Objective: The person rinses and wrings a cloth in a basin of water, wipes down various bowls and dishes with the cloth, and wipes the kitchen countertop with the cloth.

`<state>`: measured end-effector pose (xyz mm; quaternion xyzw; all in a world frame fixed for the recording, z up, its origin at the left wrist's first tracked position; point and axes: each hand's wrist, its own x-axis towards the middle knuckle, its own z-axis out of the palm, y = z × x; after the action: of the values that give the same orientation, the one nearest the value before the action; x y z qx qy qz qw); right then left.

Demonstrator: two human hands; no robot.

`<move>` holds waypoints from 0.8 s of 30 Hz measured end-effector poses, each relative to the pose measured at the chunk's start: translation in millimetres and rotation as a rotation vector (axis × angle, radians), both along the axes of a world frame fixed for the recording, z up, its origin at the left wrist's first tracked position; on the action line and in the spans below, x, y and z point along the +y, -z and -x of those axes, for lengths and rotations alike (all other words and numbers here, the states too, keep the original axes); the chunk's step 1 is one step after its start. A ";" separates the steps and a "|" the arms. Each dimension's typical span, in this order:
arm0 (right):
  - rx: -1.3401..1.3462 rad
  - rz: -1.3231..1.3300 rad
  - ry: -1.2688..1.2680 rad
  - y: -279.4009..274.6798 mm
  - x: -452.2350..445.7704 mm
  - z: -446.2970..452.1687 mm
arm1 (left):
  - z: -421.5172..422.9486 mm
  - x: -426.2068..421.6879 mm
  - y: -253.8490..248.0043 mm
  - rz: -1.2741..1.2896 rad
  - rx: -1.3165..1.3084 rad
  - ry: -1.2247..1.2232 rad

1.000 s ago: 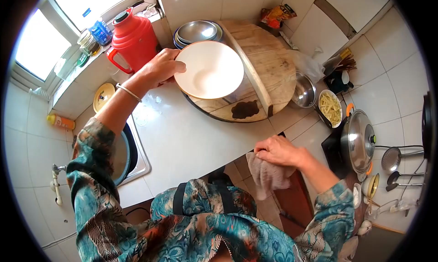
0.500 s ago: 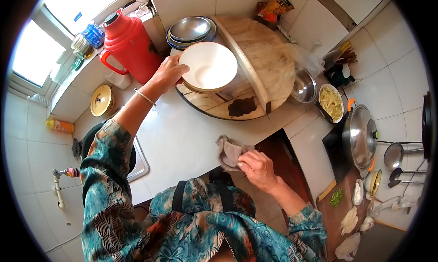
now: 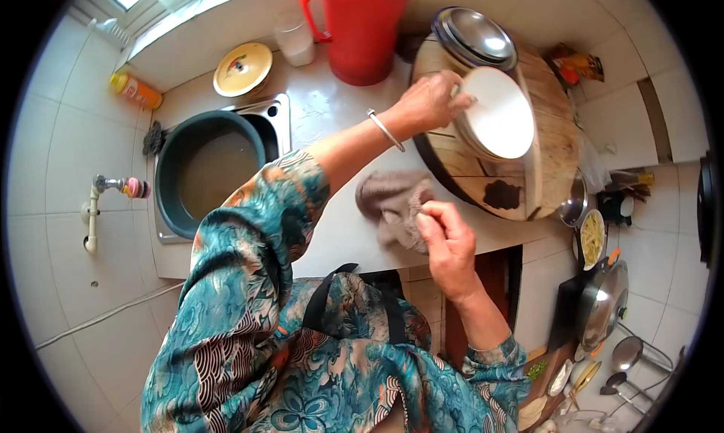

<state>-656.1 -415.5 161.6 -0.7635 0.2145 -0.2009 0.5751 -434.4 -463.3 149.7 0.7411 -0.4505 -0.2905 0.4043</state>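
My left hand (image 3: pixel 436 101), slightly blurred, is at the left rim of a white bowl (image 3: pixel 499 112). Its thumb and fingers look apart, the thumb tip overlapping the rim. More bowls seem nested beneath the white one, on a round wooden board (image 3: pixel 554 116). A crumpled grey-brown cloth (image 3: pixel 396 207) hangs over the counter's front edge, pinched between the thumb and fingers of my right hand (image 3: pixel 451 248).
Left, a dark basin (image 3: pixel 215 169) of cloudy water stands in the sink (image 3: pixel 280 120). Behind are a yellow lidded bowl (image 3: pixel 241 69), a red jug (image 3: pixel 366 33) and stacked metal bowls (image 3: pixel 483 35). A lidded wok (image 3: pixel 603 301) is at right.
The view has swung left, bringing the sink and basin into sight. My left hand's grip on the bowl looks looser. The cloth, still in my right hand, has spread out more.
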 end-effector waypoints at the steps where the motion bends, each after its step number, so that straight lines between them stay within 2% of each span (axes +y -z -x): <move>1: 0.049 -0.026 -0.011 1.8 0.7 -5.0 | -1.1 17.9 -15.6 -0.029 0.165 0.110; 4: -0.139 -0.270 0.169 -15.6 -8.8 -38.4 | -18.0 78.1 -1.6 0.011 0.406 0.005; 5: -0.226 -0.418 0.184 -14.3 -8.6 -57.0 | -27.2 99.3 6.8 -0.021 0.441 -0.108; 6: -0.263 -0.483 0.157 -17.0 -12.3 -65.8 | -34.6 113.6 34.1 -0.035 0.505 -0.197; 7: -0.305 -0.530 0.131 -21.0 -10.6 -80.2 | -36.1 133.9 34.0 -0.055 0.532 -0.291; 9: -0.306 -0.452 0.104 -13.2 -15.6 -109.2 | -45.1 167.4 56.2 -0.080 0.595 -0.466; 11: -0.369 -0.674 0.079 -25.5 -15.2 -137.1 | -45.1 189.5 57.7 -0.001 0.653 -0.609; 14: -0.481 -0.820 0.063 -22.4 -26.7 -176.7 | -47.6 201.5 64.7 0.120 0.649 -0.810; 15: -0.517 -0.854 0.056 -6.9 -31.6 -190.9 | -52.2 201.2 72.5 0.110 0.454 -0.846; 17: -0.198 -0.560 0.144 56.2 -49.5 -208.0 | -67.9 201.6 99.8 0.096 0.067 -0.893; 19: 0.102 -0.204 0.182 117.5 -48.6 -196.7 | -81.2 196.1 105.6 0.088 -0.571 -0.721; 21: 0.187 -0.111 0.130 148.2 -42.2 -165.1 | -82.5 180.9 112.0 0.021 -0.716 -0.532; 23: 0.279 0.205 0.168 188.8 -48.1 -123.0 | -79.8 160.5 131.0 -0.127 -0.815 -0.340; 24: 0.356 0.329 0.190 195.0 -54.1 -103.3 | -88.4 157.4 137.6 -0.150 -0.835 -0.357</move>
<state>-552.8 -469.6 -33.4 -0.8464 0.3475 -0.1485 0.3752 -346.0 -306.0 12.2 0.8879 -0.4178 0.0754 0.1773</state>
